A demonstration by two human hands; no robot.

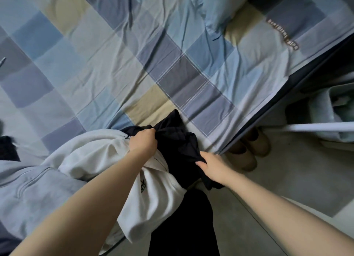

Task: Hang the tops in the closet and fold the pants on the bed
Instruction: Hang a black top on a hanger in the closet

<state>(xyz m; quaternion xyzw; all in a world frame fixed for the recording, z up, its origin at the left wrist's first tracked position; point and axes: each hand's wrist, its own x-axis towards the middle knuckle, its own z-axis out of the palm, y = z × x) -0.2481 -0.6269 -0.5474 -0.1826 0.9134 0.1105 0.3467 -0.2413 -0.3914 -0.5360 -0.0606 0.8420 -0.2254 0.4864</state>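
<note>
Dark garment (178, 140): bunched at the near edge of the bed (115, 64), between both hands, partly hanging off the edge.
Left hand (142, 141): fingers curled into the garment's upper left part.
Right hand (211, 164): pinching the garment's lower right edge, just off the bed's corner.
White top (153, 194): left of the garment, under the left forearm, draped over the bed's edge.
Grey hoodie (34, 188): further left on the bed.
Tan boots (249, 150): on the floor, under the bed's corner.

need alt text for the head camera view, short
Both hands, left hand and right hand, grip a dark garment at the edge of a checked bedspread, beside a white top and a grey hoodie.
</note>
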